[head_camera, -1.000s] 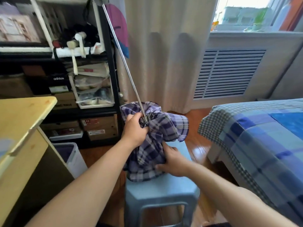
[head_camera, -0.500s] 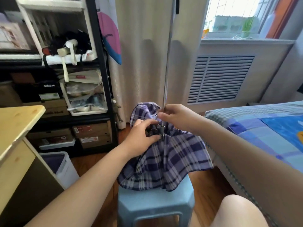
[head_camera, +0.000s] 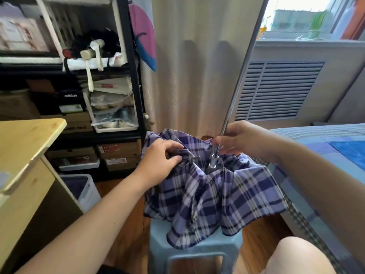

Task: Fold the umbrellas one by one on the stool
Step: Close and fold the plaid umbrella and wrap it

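Observation:
A purple plaid umbrella (head_camera: 213, 196) stands canopy-down on a light blue plastic stool (head_camera: 197, 252). Its canopy is loose and crumpled, and it spills over the stool's top. Its metal shaft (head_camera: 243, 66) rises up and to the right, out of the frame's top. My left hand (head_camera: 161, 162) pinches a fold of the canopy's edge at the left. My right hand (head_camera: 237, 139) grips the shaft just above the runner. The umbrella's handle is out of view.
A wooden desk (head_camera: 23, 147) stands at the left, a white bin (head_camera: 83, 188) beside it. Behind are black shelves (head_camera: 130, 76) full of boxes. A bed with a blue checked cover (head_camera: 325, 155) lies at the right, a curtain and a radiator grille behind. My knee (head_camera: 296, 256) is bottom right.
The shaft has tilted from leaning left to leaning right. My right hand left the canopy's lower part and took the shaft. My left hand moved from the runner to the canopy's edge.

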